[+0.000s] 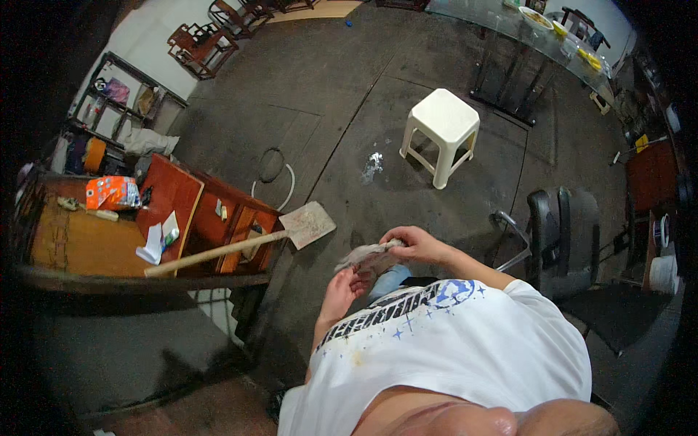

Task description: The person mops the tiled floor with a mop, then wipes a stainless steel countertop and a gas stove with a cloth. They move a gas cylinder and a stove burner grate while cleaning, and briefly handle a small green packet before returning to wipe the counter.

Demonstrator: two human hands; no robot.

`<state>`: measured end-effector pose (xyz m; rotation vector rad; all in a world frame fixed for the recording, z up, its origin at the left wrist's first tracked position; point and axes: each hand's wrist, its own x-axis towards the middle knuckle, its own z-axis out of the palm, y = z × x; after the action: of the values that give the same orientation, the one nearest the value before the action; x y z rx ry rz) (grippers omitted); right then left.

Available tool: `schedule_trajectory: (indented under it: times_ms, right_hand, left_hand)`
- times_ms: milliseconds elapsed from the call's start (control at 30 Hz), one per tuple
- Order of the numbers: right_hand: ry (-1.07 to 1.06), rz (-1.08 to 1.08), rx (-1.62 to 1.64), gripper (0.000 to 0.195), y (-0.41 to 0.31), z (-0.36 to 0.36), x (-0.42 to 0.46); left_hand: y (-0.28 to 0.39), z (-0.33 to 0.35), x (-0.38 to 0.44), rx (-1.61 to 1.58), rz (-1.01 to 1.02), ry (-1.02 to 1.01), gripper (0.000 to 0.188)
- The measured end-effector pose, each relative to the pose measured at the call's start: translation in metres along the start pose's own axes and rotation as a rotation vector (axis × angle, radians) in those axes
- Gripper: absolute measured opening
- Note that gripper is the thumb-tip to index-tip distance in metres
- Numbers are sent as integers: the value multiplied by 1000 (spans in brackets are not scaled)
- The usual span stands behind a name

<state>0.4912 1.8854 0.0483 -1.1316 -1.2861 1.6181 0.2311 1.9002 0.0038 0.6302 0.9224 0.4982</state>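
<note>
In front of my belly I hold a crumpled, greyish cloth item (362,256); whether it is a rag or a glove I cannot tell. My right hand (420,246) pinches its bunched end between thumb and fingers. Lower and to the left, my left hand (341,291) has its curled fingertips at the lower edge of the cloth. Part of the cloth is hidden behind these fingers. To the left of my hands is a shovel (309,224) with a wooden handle, which slants across the edge of a wooden desk.
A white plastic stool (446,117) stands on the dark floor ahead, beside a whitish wet patch (373,166). At right is a black office chair (564,240). An orange bag (112,192) lies on the wooden desk (82,240). A glass-topped table (491,19) holds dishes.
</note>
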Motion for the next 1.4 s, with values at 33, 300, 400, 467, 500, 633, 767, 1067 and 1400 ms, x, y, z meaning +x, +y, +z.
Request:
schedule_trajectory:
  times_ms: [33, 300, 400, 467, 500, 633, 767, 1067, 1400]
  right_hand:
    - [-40, -20, -78, 23, -5, -6, 27]
    - [-29, -58, 47, 26, -50, -116, 153]
    - [113, 116, 194, 26, -56, -198, 191]
    - [201, 166, 275, 30, -44, -241, 220]
    - [218, 185, 357, 32, -50, -264, 239]
    - [66, 141, 247, 38, -89, -323, 337]
    - [157, 5, 257, 22, -122, -373, 423]
    - [412, -48, 323, 13, -135, -495, 561]
    - [948, -116, 589, 14, -145, -610, 563]
  left_hand:
    - [31, 10, 23, -12, -4, -8, 29]
    - [180, 26, 217, -25, 19, -117, 26]
    - [258, 88, 269, -36, 91, -199, 27]
    - [277, 96, 309, 123, 105, -260, 28]
    - [296, 105, 333, 219, 137, -308, 29]
    - [358, 123, 401, 326, 31, -347, 35]
    - [424, 118, 467, 388, 123, -326, 31]
    - [556, 90, 634, 222, 40, -354, 13]
    - [678, 200, 841, 420, -12, -514, 32]
